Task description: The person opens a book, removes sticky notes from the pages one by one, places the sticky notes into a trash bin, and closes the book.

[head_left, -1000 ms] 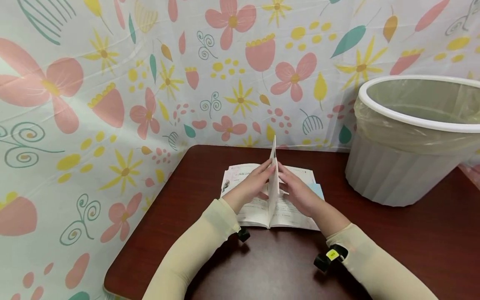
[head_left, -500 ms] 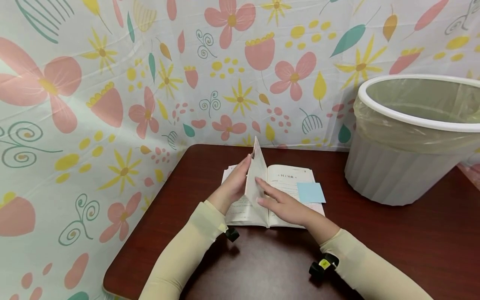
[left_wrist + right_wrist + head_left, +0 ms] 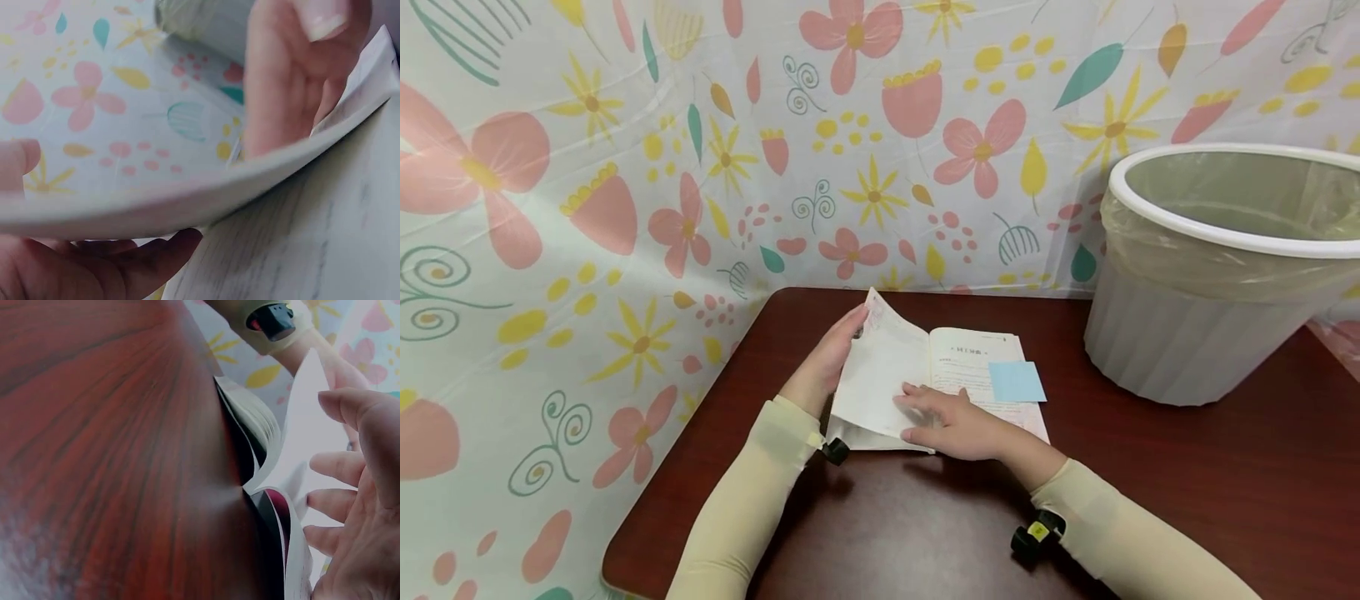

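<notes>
An open book (image 3: 958, 367) lies on the table, a light blue sticky note (image 3: 1018, 382) on its right page and jutting past the edge. My left hand (image 3: 826, 357) holds a lifted leaf or thin bunch of pages (image 3: 883, 367) by its outer edge, tilted over the left half. In the left wrist view the thumb is above this sheet and the fingers (image 3: 106, 269) below it. My right hand (image 3: 962, 427) is spread low over the book near the spine, fingertips at the lifted sheet; contact is unclear. The right wrist view shows its fingers (image 3: 337, 503) parted, holding nothing.
A grey bin (image 3: 1187, 333) with a white rim and a plastic liner stands on the right of the dark red-brown table (image 3: 730, 433). A flower-patterned curtain (image 3: 737, 167) hangs behind and along the left side.
The upright pages have swung left and down with my left hand. My right hand has moved from beside them to low near the spine, uncovering the right page and the sticky note.
</notes>
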The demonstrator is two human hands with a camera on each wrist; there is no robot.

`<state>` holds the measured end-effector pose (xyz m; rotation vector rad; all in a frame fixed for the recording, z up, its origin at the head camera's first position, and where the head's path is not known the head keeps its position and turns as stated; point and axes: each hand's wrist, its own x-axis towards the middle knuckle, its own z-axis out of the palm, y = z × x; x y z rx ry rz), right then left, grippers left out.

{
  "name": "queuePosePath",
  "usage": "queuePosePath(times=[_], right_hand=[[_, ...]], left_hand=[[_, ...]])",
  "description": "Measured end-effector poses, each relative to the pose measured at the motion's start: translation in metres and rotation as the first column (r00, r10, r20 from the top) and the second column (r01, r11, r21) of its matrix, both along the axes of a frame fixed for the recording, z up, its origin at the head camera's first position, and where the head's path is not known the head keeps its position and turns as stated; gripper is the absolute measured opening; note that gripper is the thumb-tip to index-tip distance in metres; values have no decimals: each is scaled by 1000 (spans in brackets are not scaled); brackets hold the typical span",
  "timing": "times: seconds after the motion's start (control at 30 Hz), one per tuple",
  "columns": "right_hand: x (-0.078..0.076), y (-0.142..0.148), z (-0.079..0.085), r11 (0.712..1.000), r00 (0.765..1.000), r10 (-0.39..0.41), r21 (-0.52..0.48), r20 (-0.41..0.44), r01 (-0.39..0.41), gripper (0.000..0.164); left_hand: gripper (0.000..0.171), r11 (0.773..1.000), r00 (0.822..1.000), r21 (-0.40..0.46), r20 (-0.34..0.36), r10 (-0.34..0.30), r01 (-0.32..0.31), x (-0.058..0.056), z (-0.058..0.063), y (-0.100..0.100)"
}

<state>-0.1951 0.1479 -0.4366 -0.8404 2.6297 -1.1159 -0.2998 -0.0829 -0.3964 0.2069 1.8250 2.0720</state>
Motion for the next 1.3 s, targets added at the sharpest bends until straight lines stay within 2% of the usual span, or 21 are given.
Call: queuePosePath(times=[0.17,0.3,0.4,0.6,0.9,1.13,1.3], right_hand=[[1,-2,-1,1000,1000,6,21,0,-6,58],[2,-4,0,999,1000,4,39,9,-5,57],[1,-4,-1,999,1000,5,43,14,-5,56],[-3,2,1,1000,999,-7,-27,40,8,54],[-15,22,8,981,991,-127,-144,51,133,55],[-24,43,13,971,990,-125,-195,69,136,55],[-31,55,15,957,988,-111,-257,109,136,52]], left_hand=[[64,999,999,-32,45,-19,20,-10,-5,-14],[70,993,999,-120,53,9,-2,-16,-11,-23],[72,988,998,-154,64,27,-17,-19,-17,-26],[77,972,996,-235,82,45,-24,-23,-23,-34],[75,964,995,-264,89,35,-10,-26,-19,-42],[72,963,996,-270,80,41,-18,-25,-17,-43],[74,947,998,-320,45,41,-25,-23,-13,-41]])
